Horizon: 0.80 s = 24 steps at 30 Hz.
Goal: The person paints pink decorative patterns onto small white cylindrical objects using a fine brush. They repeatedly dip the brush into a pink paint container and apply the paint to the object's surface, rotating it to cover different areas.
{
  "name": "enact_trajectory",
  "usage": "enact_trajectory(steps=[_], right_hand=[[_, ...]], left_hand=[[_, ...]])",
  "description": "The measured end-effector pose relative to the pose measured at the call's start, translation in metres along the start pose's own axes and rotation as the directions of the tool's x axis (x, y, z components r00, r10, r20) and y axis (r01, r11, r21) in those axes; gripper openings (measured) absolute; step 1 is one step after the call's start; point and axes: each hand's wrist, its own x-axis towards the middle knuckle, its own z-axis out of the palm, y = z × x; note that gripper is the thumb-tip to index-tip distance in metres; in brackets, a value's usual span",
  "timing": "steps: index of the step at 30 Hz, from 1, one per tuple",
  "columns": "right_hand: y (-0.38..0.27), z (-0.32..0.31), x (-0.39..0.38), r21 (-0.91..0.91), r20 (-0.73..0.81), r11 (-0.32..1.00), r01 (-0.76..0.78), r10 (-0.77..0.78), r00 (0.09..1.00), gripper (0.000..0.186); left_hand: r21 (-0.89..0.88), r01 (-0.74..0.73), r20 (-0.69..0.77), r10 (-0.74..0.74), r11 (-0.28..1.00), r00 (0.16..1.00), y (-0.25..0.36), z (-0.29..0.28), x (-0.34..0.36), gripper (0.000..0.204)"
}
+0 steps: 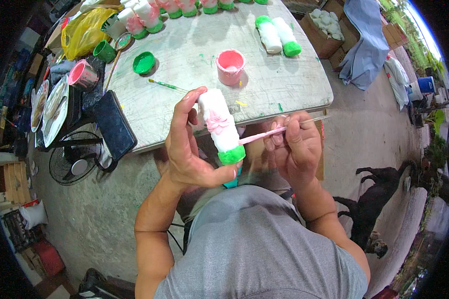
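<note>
Steady the pink-flowered white cylinder, just twelve o'clock of centre, spanned in the half-curled left hand, and stroke lightly from three o'clock with the pink-coated paintbrush pinched in the curled right hand.

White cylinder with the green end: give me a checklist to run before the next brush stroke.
1. Cylinder held by the left hand, thumb at the green end: ok.
2. Brush held in the right hand: ok.
3. Brush's cylinder-side end coated pink: ok.
4. Brush tip clear of the cylinder: cannot tell; they meet or nearly meet in view.
5. Pink cup upright and open: ok.
6. Cylinder's underside free of smudges: cannot tell, hidden.
</note>
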Motion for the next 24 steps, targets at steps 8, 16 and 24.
enact_trajectory(steps=[8, 16, 24], right_hand=[[0.0108, -0.0018, 0.0062, 0.106, 0.024, 0.994, -0.041, 0.038, 0.999, 0.010], [0.0096, 0.0002, 0.0078, 0.121, 0.028, 0.992, -0.045, 0.042, 0.999, 0.010], [0.0069, 0.0003, 0.0103, 0.106, 0.035, 0.994, -0.025, 0.022, 0.999, 0.011]], left_hand=[[0.013, -0.020, 0.005, 0.020, 1.000, 1.000, 0.0003, -0.0016, 0.0007, 0.126], [0.017, -0.045, -0.008, 0.045, 0.999, 0.999, -0.0029, -0.0009, 0.0037, 0.125], [-0.001, -0.051, -0.015, 0.051, 0.999, 0.999, -0.0039, -0.0009, 0.0025, 0.125]])
